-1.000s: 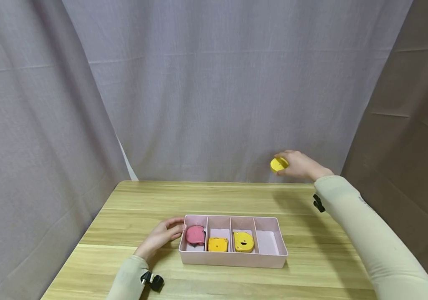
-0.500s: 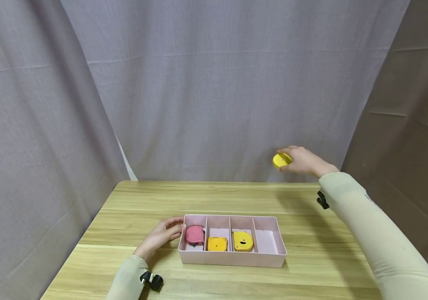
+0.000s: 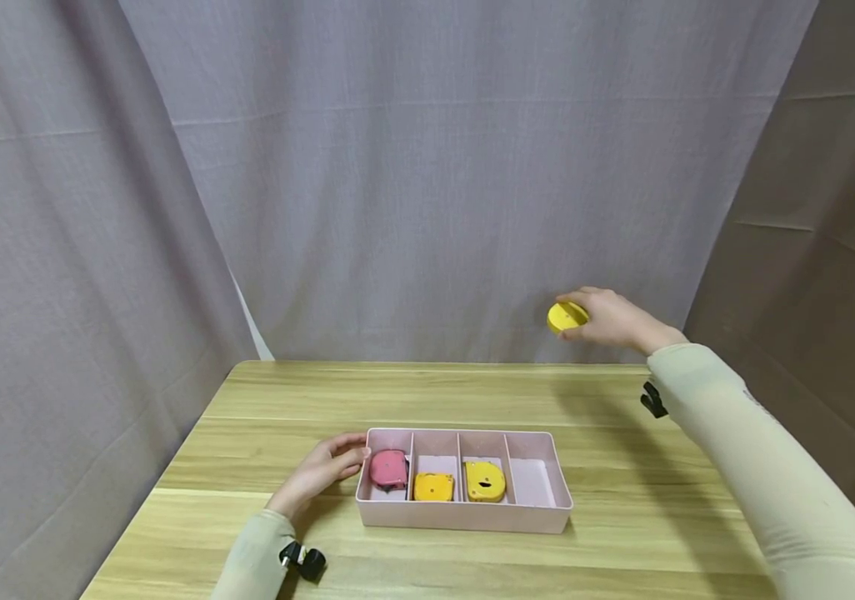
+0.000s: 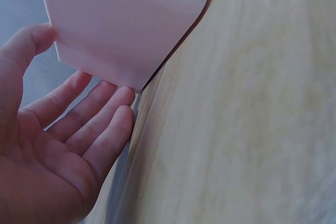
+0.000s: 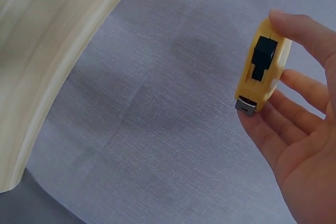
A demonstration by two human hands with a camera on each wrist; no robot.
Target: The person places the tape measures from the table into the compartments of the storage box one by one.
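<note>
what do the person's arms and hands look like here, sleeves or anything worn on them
Both arms wear long, snug, pale yellow-green sleeves that end at the wrists. The left hand and the right hand are bare: no gloves, rings or watch show. A small black device sits under the left wrist, and another black device hangs under the right wrist. No cables are visible. A faint mark shows on the right sleeve, too small to read.
</note>
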